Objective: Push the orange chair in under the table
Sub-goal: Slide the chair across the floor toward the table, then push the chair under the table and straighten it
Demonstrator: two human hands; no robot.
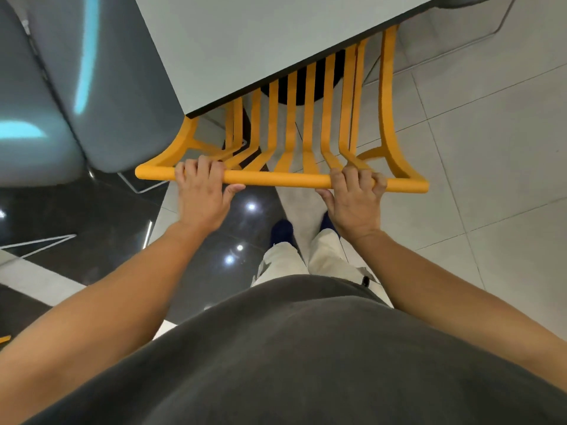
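Note:
The orange chair has a slatted back and a round top rail. Its seat is hidden beneath the pale grey table, whose dark edge crosses the slats; only the backrest and both armrests show. My left hand wraps the top rail left of centre. My right hand wraps the same rail right of centre. Both thumbs sit under the rail.
A grey padded seat stands at the left, close to the chair's left armrest. A thin metal chair frame is at the top right. The floor has glossy black tiles at left and light tiles at right. My feet are just behind the chair.

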